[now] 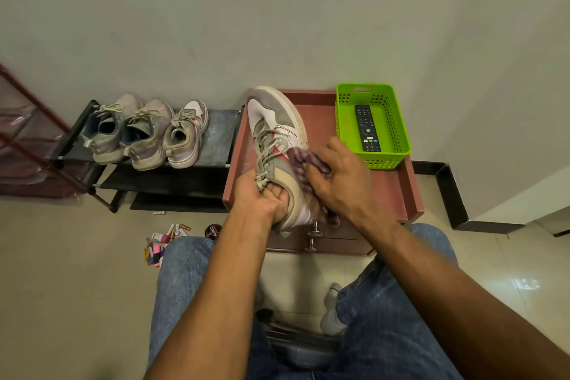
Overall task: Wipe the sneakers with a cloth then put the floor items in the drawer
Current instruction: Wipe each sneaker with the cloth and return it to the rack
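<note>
My left hand (262, 197) grips a white, grey and red sneaker (277, 129) at its collar, fingers tucked inside the opening, and holds it toe-away above the brown drawer cabinet (398, 191). My right hand (339, 176) holds a purple checked cloth (303, 159) bunched against the sneaker's right side. Three more sneakers (148, 133) stand on the black shoe rack (216, 139) to the left. On the floor by my left knee lie small items (160, 244): batteries, coloured bits and a round Cherry polish tin (212, 231). The cabinet's drawers (333, 241) with metal knobs look closed.
A green plastic basket (398, 120) with a black remote (367, 128) sits on the cabinet's right side. A red-framed rack (27, 139) stands at far left. The wall is right behind the furniture. My jeans-clad legs fill the foreground.
</note>
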